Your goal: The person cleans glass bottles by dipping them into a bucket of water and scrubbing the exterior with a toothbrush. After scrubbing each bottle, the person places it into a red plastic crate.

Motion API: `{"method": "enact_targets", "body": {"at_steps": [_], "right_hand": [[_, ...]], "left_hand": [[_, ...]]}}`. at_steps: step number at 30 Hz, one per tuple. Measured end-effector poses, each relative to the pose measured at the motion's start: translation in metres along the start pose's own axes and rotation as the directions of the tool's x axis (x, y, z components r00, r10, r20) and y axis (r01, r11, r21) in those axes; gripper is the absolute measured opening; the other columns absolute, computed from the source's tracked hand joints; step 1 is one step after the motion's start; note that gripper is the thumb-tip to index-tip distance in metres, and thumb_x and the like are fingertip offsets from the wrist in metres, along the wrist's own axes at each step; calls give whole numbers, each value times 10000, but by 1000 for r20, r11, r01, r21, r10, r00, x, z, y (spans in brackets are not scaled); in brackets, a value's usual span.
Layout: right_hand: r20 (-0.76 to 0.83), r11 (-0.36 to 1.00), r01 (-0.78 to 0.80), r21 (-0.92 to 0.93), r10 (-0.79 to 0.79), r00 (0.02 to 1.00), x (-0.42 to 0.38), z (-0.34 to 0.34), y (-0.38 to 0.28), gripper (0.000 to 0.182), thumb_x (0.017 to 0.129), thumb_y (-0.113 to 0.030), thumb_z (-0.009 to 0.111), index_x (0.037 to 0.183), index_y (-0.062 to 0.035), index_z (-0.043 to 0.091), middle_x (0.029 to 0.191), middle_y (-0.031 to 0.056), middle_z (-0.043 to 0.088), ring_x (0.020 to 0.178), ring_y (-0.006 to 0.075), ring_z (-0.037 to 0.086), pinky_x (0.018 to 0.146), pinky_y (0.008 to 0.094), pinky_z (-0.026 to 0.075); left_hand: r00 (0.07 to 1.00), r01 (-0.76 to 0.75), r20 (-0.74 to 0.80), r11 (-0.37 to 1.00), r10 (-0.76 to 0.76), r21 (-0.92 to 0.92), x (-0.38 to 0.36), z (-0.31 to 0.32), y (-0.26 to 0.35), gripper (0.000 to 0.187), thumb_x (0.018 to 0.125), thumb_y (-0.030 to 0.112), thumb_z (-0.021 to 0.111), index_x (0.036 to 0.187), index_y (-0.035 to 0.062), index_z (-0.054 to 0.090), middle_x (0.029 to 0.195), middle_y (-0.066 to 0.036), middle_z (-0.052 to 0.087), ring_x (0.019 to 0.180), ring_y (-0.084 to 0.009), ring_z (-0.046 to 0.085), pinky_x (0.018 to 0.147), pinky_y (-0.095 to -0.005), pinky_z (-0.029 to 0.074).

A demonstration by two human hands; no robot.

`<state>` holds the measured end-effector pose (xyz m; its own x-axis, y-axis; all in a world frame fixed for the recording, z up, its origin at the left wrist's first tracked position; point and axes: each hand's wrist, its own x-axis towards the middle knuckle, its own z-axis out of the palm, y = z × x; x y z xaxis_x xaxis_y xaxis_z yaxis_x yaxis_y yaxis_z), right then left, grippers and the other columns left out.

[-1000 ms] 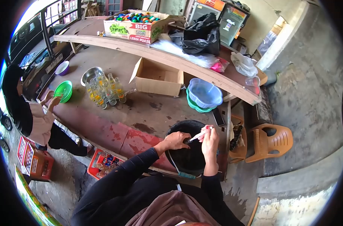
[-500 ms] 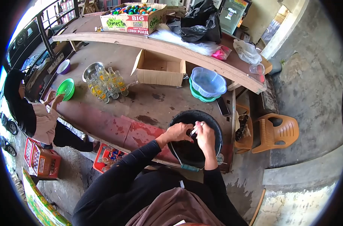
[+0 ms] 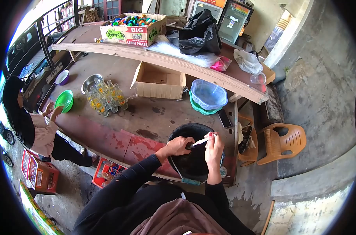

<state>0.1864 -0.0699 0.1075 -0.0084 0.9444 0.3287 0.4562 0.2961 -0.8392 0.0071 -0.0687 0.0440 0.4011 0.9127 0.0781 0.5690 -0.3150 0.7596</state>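
Note:
Over a black bucket (image 3: 189, 166) at the table's near edge, both my hands work close together. My right hand (image 3: 214, 150) is closed on a thin white stick-like handle (image 3: 200, 141), which slants down to the left. The handle's lower end meets my left hand (image 3: 178, 146), whose fingers are wrapped round something dark; I cannot tell what it is. The bucket's inside looks dark, and its carrying handle with a teal grip (image 3: 191, 181) hangs at the front.
Glass bottles (image 3: 106, 98) stand grouped beside a metal bowl (image 3: 90, 83). Nested plastic basins (image 3: 208, 96), a phone (image 3: 224, 118) and an open cardboard box (image 3: 158, 80) are on the table. At left, a person (image 3: 39, 129) handles a green bowl (image 3: 64, 101). Brown chairs (image 3: 281, 143) stand right.
My right hand has drawn a little away from my left, so more of the white handle shows. The person at left still has hands by the green bowl. The view has shifted slightly.

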Motion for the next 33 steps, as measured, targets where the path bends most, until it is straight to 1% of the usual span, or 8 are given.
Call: {"method": "enact_targets", "body": {"at_steps": [3,5,9,15,20,23,29,33], "right_hand": [[37,992,118,-54,-116,993,-2,6,-6,187,1010,-184,525,930,-34,604,859,119,676,814,330,667,717,433,500],[341,955,146,-257,-51,939,-4,7,-1,146,988,-156,544,956,-34,618,889,117,684,837,343,668,729,424,513],[14,997,79,-7,-79,997,-5,0,-13,160,1007,-131,509,945,-16,601,868,136,668,803,336,664,713,412,508],[279,997,-19,-80,40,959,-10,7,15,193,1005,-194,532,943,-41,633,890,152,685,818,362,662,711,421,504],[-15,1000,-27,-3,27,1000,-6,2,18,290,1030,-257,523,912,-13,628,794,125,672,690,284,664,630,386,487],[302,990,-138,-32,141,943,-10,4,4,335,1025,-306,529,903,-17,645,737,108,668,529,192,613,532,341,467],[-44,1000,-11,12,12,999,-6,0,-1,297,1022,-263,545,886,-13,634,745,105,669,501,222,574,522,372,455],[198,991,-110,-83,124,972,-3,-5,-9,346,1025,-312,528,885,-22,654,740,117,668,573,251,626,569,386,475]], "left_hand": [[999,-53,1,998,53,19,3,2,-7,487,726,246,703,1178,88,620,876,-217,688,865,-403,675,783,-460,536],[998,-52,42,998,50,44,4,4,-5,490,708,230,699,1172,92,621,865,-202,693,850,-397,678,777,-466,538],[998,-55,26,998,55,16,5,9,-13,523,700,216,681,1208,112,622,862,-186,699,850,-388,679,776,-465,538],[999,-17,33,999,16,37,-1,2,0,456,763,280,702,1162,74,623,925,-173,713,857,-368,686,768,-450,534],[997,-53,51,998,52,17,5,4,-10,510,773,382,767,1145,64,624,919,-164,714,856,-363,689,760,-443,534],[997,-42,60,999,40,27,1,3,-4,534,761,418,790,1129,63,638,932,-148,707,880,-358,682,769,-429,531],[991,-123,59,991,120,52,5,1,-5,516,757,413,794,1083,35,664,1068,-109,671,965,-347,658,815,-412,522],[981,-193,27,980,191,47,1,4,-7,501,763,407,788,1067,28,667,1083,-108,668,960,-351,659,818,-421,521]]}}
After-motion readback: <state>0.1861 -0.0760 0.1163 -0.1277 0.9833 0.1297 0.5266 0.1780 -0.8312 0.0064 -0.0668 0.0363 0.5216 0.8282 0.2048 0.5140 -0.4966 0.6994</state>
